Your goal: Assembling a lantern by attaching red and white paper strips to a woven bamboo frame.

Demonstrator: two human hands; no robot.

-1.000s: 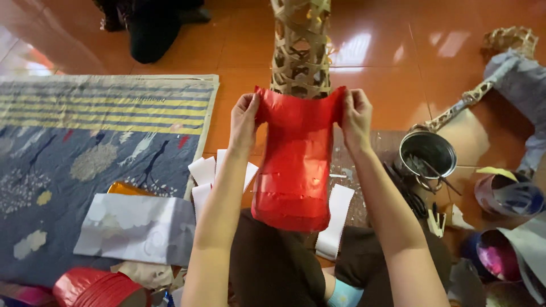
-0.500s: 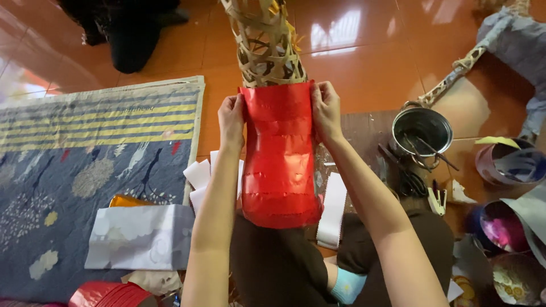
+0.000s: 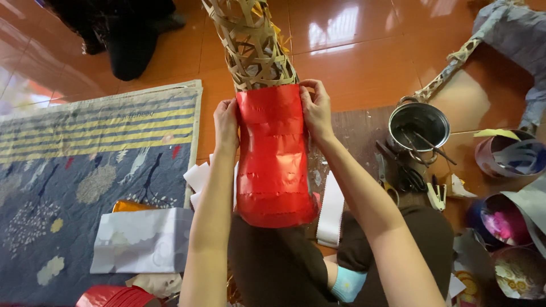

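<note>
A tall woven bamboo frame stands tilted between my knees, its lower part wrapped in shiny red paper. My left hand presses the paper's upper left edge against the frame. My right hand grips the upper right edge, fingers curled over the top corner. The paper lies smooth around the frame, with several horizontal creases. The frame's bottom end is hidden by the red paper and my lap.
A patterned mat lies at left with white paper and a red roll near it. A metal pot with tools, scissors, paper-filled bowls and another bamboo frame sit at right. A person in black sits far left.
The red paper, first held out loose in front of the frame, is now pulled tight around it. Both hands have moved inward against the frame's sides.
</note>
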